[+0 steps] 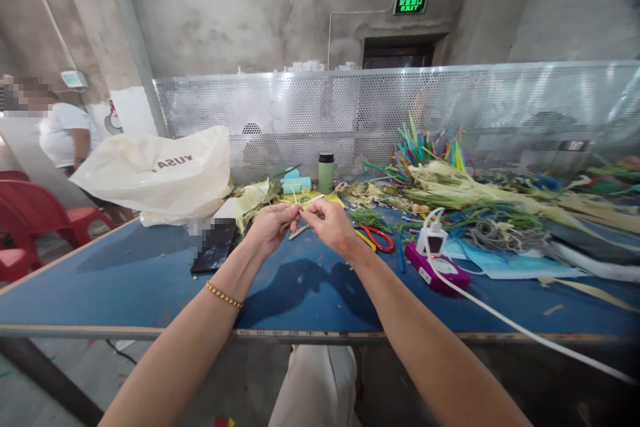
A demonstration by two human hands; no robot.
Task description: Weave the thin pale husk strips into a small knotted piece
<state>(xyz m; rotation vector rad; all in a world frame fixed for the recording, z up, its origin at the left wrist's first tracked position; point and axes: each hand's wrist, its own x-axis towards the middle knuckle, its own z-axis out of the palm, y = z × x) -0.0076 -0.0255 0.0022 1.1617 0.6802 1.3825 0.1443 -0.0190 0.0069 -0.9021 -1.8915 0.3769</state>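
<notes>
Both hands meet above the middle of the blue table [170, 300], fingertips almost touching. My left hand [275, 225] is closed in a pinch on a thin pale strip [316, 199]. Opposite it, my right hand [327, 223] pinches the same strip, whose pale end sticks up past the fingers. What lies right between the fingertips is too small to tell. Pale green husks [253, 199] lie just beyond my left hand. Red-handled scissors [380, 240] rest to the right of my right hand.
A white bag [160, 170] and a black tablet [215, 250] are on the left. A green bottle [326, 173] stands behind the hands. Rightward lie a husk bundle [445, 183], green and grey cords [493, 237], and a purple power strip [437, 273] with a charger. A person [67, 133] is far left.
</notes>
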